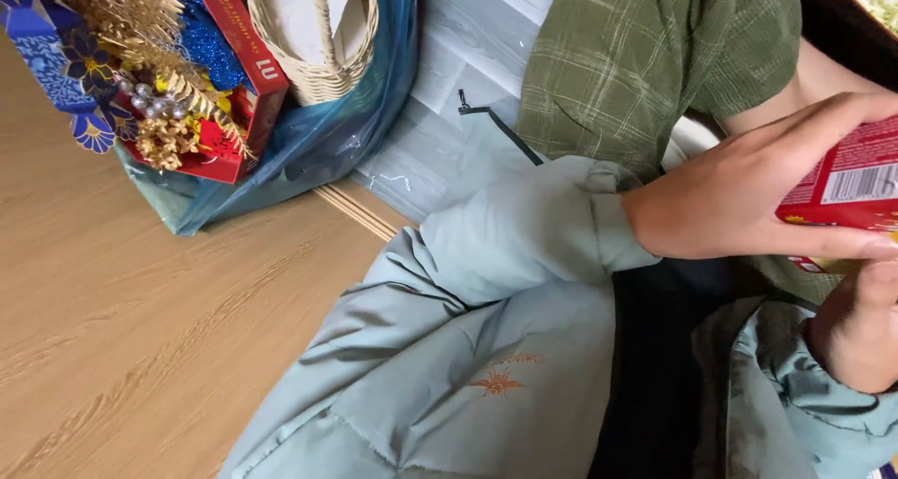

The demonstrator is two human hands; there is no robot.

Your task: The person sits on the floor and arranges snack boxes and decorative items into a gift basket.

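Note:
My left hand reaches out of a pale blue-green jacket sleeve and grips a red cardboard box at the right edge, with the fingers over its top and the thumb under it. My right hand, in the same kind of sleeve, sits just below the box with its thumb against the underside. Only part of the box is in view; the rest is cut off by the frame.
A person in a green plaid shirt sits close behind my hands, with a bare arm. At top left, a blue plastic bag holds a woven basket and a red gift box with gold decorations. Wooden floor lies on the left.

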